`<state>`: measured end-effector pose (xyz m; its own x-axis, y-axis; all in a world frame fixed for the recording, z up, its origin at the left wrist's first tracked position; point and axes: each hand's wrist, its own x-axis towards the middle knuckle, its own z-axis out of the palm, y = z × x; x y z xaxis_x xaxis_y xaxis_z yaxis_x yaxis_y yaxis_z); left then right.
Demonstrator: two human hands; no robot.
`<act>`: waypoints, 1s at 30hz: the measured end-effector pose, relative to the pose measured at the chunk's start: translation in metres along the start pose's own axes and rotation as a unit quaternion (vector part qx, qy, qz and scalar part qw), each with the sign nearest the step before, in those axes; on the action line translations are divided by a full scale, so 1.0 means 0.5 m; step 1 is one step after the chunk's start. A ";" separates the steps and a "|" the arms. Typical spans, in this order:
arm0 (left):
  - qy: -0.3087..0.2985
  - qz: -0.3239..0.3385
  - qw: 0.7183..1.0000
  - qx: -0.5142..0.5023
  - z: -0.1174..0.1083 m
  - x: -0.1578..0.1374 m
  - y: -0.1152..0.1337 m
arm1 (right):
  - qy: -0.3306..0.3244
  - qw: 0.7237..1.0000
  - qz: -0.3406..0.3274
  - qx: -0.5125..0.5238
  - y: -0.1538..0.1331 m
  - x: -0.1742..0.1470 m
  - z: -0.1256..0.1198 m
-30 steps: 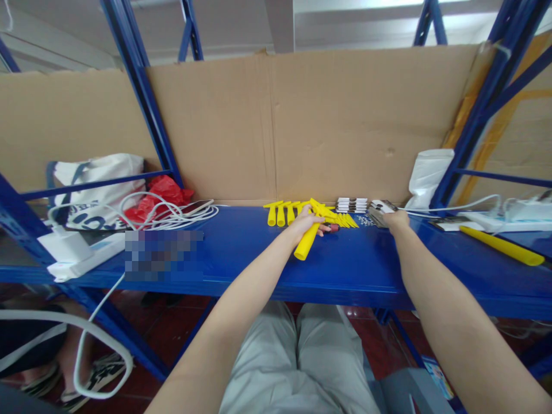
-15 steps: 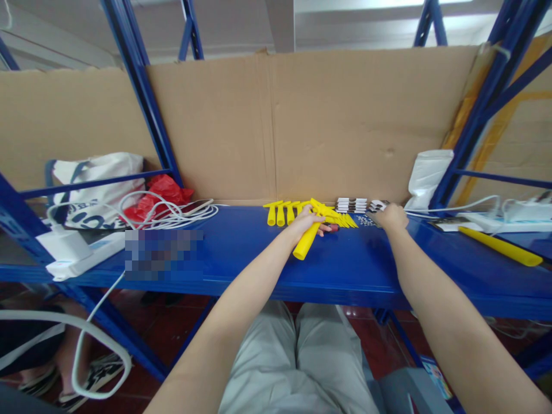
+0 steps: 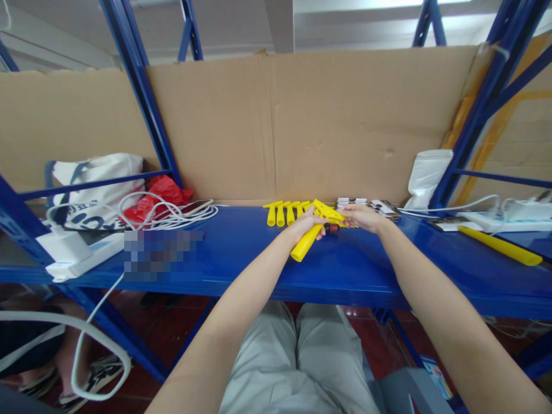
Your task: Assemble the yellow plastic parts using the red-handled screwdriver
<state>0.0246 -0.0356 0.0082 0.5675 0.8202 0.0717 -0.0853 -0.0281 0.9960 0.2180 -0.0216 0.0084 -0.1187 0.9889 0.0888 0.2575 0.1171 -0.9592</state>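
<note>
My left hand (image 3: 307, 223) is wrapped round a yellow plastic handle (image 3: 303, 247), whose hollow round end points toward me. The wider yellow head of that piece rises past my fingers to the right. My right hand (image 3: 361, 217) has its fingertips pinched together against this head; whatever lies between them is too small to make out. A dark red and black cylindrical object (image 3: 332, 228) shows beside my left fingers, and whether they touch it I cannot tell. Behind my left hand stand several similar yellow handles (image 3: 280, 215) in a row.
Stacks of black-and-white packets (image 3: 351, 201) lie at the back, more packets (image 3: 385, 209) to their right. A white pouch (image 3: 426, 178) leans near the right post. A long yellow piece (image 3: 500, 246) lies far right. White cables (image 3: 185, 215) and a red bag (image 3: 166, 195) are left.
My right hand has moved left from the packets and small metal pieces to the head of the yellow piece. My left hand keeps its hold, with the handle shifted slightly.
</note>
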 end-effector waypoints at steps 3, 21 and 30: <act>0.009 0.001 1.000 0.006 0.004 -0.002 0.004 | 0.015 0.997 0.001 0.073 -0.003 -0.002 0.001; 0.158 0.018 0.985 -0.069 -0.006 0.019 -0.005 | 0.273 0.957 0.078 -0.064 0.031 0.025 0.000; 0.141 0.022 0.987 -0.072 -0.009 0.031 -0.018 | 0.175 0.977 0.095 0.078 0.035 0.026 0.019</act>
<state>0.0303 -0.0199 0.0002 0.3126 0.9468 0.0768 -0.2318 -0.0024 0.9728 0.2120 -0.0074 -0.0099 0.2589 0.9653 -0.0349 0.0896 -0.0599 -0.9942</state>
